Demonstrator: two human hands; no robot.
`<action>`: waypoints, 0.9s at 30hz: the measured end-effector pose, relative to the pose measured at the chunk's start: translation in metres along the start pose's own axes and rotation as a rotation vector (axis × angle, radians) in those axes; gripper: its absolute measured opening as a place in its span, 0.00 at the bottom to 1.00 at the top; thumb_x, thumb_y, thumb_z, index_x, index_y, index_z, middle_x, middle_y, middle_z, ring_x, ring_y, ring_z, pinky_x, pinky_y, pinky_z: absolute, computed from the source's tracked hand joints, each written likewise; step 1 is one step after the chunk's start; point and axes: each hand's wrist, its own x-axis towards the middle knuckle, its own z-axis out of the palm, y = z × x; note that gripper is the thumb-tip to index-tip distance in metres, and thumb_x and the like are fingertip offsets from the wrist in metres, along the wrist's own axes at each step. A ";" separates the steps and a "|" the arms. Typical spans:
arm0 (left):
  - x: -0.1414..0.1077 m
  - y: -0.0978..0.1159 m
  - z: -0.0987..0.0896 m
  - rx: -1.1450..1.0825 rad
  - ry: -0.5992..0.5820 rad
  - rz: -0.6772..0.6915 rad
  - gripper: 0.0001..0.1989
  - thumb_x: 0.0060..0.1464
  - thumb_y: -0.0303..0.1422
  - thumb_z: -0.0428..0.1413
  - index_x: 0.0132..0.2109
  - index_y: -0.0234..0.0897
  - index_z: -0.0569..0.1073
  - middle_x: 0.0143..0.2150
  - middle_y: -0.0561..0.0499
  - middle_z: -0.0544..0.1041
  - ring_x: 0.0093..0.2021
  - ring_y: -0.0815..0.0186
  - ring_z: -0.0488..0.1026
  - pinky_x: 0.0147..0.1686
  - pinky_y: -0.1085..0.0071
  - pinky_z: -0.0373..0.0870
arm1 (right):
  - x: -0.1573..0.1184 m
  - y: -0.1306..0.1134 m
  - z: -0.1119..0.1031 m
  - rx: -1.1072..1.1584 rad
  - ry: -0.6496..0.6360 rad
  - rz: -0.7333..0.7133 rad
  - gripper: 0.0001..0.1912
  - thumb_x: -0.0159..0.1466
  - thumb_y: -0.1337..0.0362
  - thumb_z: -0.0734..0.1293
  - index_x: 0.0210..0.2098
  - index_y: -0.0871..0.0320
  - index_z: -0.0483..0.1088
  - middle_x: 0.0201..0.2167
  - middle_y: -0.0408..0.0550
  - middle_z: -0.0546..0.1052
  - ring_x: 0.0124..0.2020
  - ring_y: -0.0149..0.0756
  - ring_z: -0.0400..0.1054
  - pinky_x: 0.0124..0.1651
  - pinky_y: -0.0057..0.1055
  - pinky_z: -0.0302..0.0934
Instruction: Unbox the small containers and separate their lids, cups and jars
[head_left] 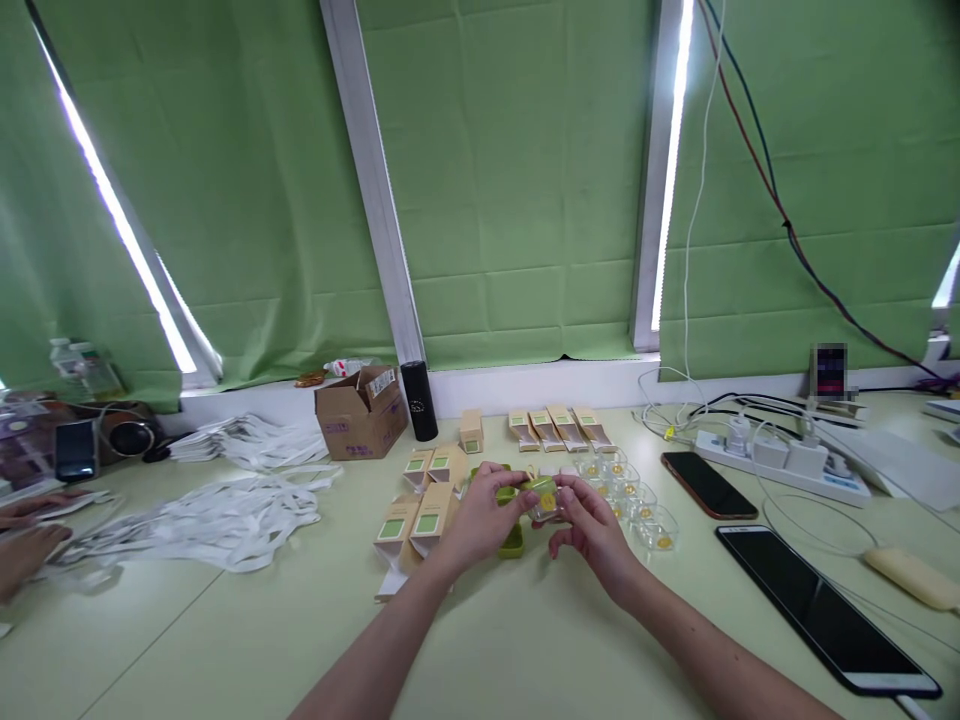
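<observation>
Both hands meet over the middle of the table around a small clear case [546, 500] with a yellow disc and a green part. My left hand [487, 508] grips its left side, and my right hand [596, 530] pinches its right side. Beneath and beside the fingers lie green pieces [512, 542], partly hidden. Several clear cases with yellow centres [656, 530] are grouped right of my right hand. Kraft-paper boxes with green labels [396, 525] lie left of my left hand, and more kraft boxes [564, 427] stand in a row behind.
An open cardboard box [361, 415] and black cylinder [418, 400] stand at the back. White straps [217, 520] are piled left, near another person's hands [30, 545]. At right are a phone [709, 485], a tablet [821, 605] and a power strip [780, 465] with cables.
</observation>
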 end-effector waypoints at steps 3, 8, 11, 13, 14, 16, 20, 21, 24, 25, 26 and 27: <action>-0.004 -0.010 0.009 -0.014 0.054 0.022 0.23 0.59 0.52 0.58 0.48 0.39 0.83 0.46 0.43 0.77 0.44 0.57 0.76 0.46 0.63 0.73 | 0.001 0.003 0.000 0.099 -0.051 0.039 0.23 0.61 0.46 0.74 0.46 0.57 0.73 0.37 0.50 0.79 0.35 0.42 0.77 0.30 0.34 0.71; -0.009 -0.024 0.012 -0.148 0.143 0.105 0.24 0.65 0.52 0.50 0.43 0.39 0.84 0.41 0.43 0.79 0.47 0.55 0.75 0.48 0.61 0.73 | 0.001 0.007 -0.001 0.202 -0.052 0.104 0.20 0.61 0.48 0.75 0.42 0.57 0.74 0.35 0.49 0.81 0.33 0.40 0.78 0.34 0.36 0.73; -0.010 -0.029 0.012 -0.169 0.205 0.090 0.23 0.64 0.51 0.53 0.45 0.39 0.83 0.43 0.42 0.78 0.47 0.55 0.75 0.49 0.61 0.73 | 0.001 0.006 0.000 0.224 -0.038 0.131 0.21 0.59 0.48 0.77 0.41 0.56 0.74 0.36 0.50 0.82 0.34 0.42 0.79 0.35 0.38 0.74; -0.012 -0.030 0.013 -0.167 0.214 0.085 0.23 0.64 0.51 0.52 0.46 0.40 0.83 0.44 0.42 0.78 0.48 0.56 0.75 0.50 0.61 0.73 | 0.000 0.005 0.001 0.227 -0.029 0.147 0.22 0.58 0.48 0.78 0.42 0.56 0.73 0.36 0.50 0.82 0.34 0.43 0.80 0.35 0.38 0.75; -0.012 -0.030 0.014 -0.168 0.215 0.088 0.22 0.64 0.50 0.53 0.47 0.40 0.83 0.44 0.42 0.78 0.48 0.56 0.75 0.50 0.61 0.73 | 0.000 0.005 0.001 0.223 -0.027 0.154 0.23 0.57 0.48 0.78 0.42 0.56 0.73 0.36 0.50 0.81 0.34 0.43 0.80 0.35 0.38 0.75; -0.013 -0.030 0.016 -0.178 0.212 0.104 0.21 0.63 0.50 0.54 0.46 0.40 0.83 0.44 0.42 0.79 0.48 0.56 0.75 0.50 0.61 0.73 | -0.001 0.005 0.002 0.208 -0.029 0.155 0.24 0.58 0.47 0.78 0.44 0.55 0.72 0.38 0.49 0.81 0.35 0.43 0.80 0.36 0.39 0.76; -0.014 -0.029 0.021 -0.247 0.218 0.143 0.20 0.61 0.49 0.58 0.44 0.37 0.83 0.43 0.43 0.80 0.45 0.56 0.77 0.47 0.61 0.75 | -0.002 0.006 0.003 0.135 -0.036 0.101 0.25 0.59 0.48 0.77 0.48 0.53 0.72 0.40 0.47 0.79 0.38 0.40 0.77 0.38 0.40 0.76; -0.014 -0.030 0.021 -0.285 0.218 0.146 0.19 0.60 0.48 0.59 0.44 0.37 0.82 0.42 0.42 0.81 0.45 0.56 0.78 0.47 0.62 0.75 | -0.002 0.006 0.003 0.107 -0.026 0.073 0.24 0.58 0.48 0.78 0.48 0.53 0.73 0.41 0.47 0.78 0.38 0.40 0.76 0.38 0.39 0.76; -0.015 -0.030 0.022 -0.433 0.200 0.132 0.18 0.58 0.47 0.62 0.44 0.36 0.82 0.43 0.42 0.82 0.45 0.56 0.79 0.46 0.63 0.76 | 0.000 0.008 0.003 0.013 0.018 -0.022 0.24 0.57 0.50 0.79 0.47 0.53 0.73 0.41 0.47 0.76 0.37 0.36 0.72 0.35 0.36 0.75; -0.016 -0.030 0.021 -0.478 0.186 0.118 0.18 0.57 0.46 0.63 0.44 0.36 0.82 0.43 0.42 0.83 0.44 0.56 0.79 0.44 0.64 0.77 | 0.000 0.008 0.003 -0.018 0.031 -0.051 0.24 0.57 0.50 0.79 0.46 0.53 0.73 0.42 0.47 0.76 0.36 0.35 0.71 0.34 0.35 0.75; -0.016 -0.030 0.021 -0.516 0.170 0.102 0.18 0.56 0.46 0.64 0.44 0.36 0.81 0.43 0.42 0.83 0.42 0.57 0.80 0.41 0.65 0.78 | 0.001 0.008 0.003 -0.047 0.042 -0.078 0.24 0.56 0.51 0.79 0.46 0.53 0.73 0.42 0.47 0.76 0.35 0.34 0.71 0.32 0.34 0.74; -0.016 -0.030 0.021 -0.548 0.159 0.088 0.18 0.55 0.45 0.65 0.44 0.35 0.81 0.43 0.42 0.83 0.39 0.58 0.80 0.37 0.66 0.78 | 0.002 0.008 0.003 -0.074 0.052 -0.103 0.24 0.56 0.51 0.79 0.46 0.53 0.73 0.42 0.48 0.76 0.35 0.35 0.71 0.32 0.33 0.74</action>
